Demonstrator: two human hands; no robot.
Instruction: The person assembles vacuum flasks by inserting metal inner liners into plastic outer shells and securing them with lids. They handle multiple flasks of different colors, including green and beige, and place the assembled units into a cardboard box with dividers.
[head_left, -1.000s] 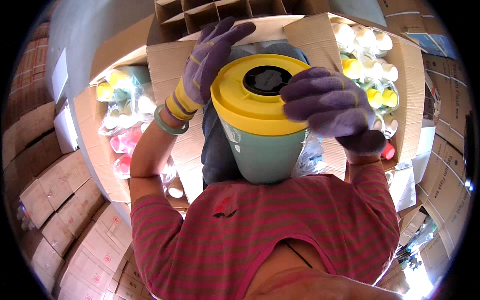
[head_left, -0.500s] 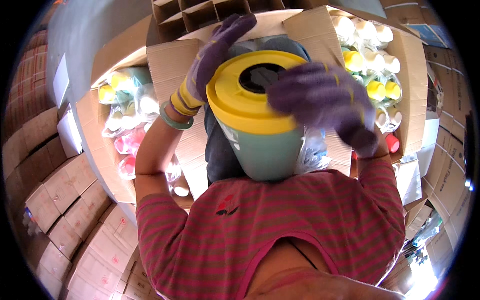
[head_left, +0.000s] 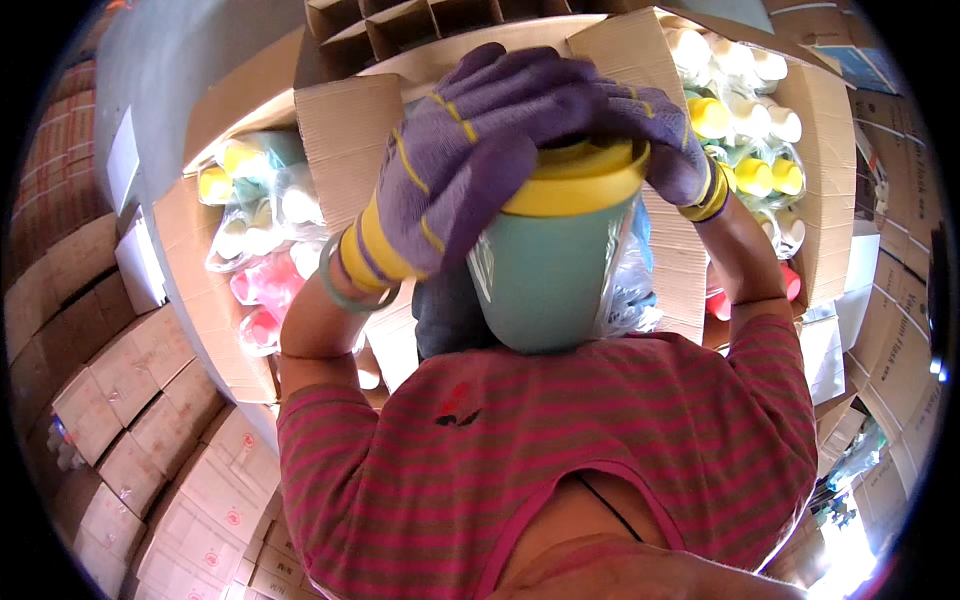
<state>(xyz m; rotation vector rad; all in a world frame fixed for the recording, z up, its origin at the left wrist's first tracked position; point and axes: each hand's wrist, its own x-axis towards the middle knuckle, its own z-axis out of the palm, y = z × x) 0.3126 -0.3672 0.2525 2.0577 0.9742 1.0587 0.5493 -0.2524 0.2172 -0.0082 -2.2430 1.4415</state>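
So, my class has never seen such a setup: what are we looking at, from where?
There is no machine here, only a gloved person. A fisheye camera on their head looks down, so straight edges bend; picture left is the person's left. The left hand spreads over the yellow lid of a green container; the right hand is at the lid's right side. How firmly they grip is hidden. The container appears to rest in the lap. Open cartons on either side hold bottle-like items, some yellow-topped.
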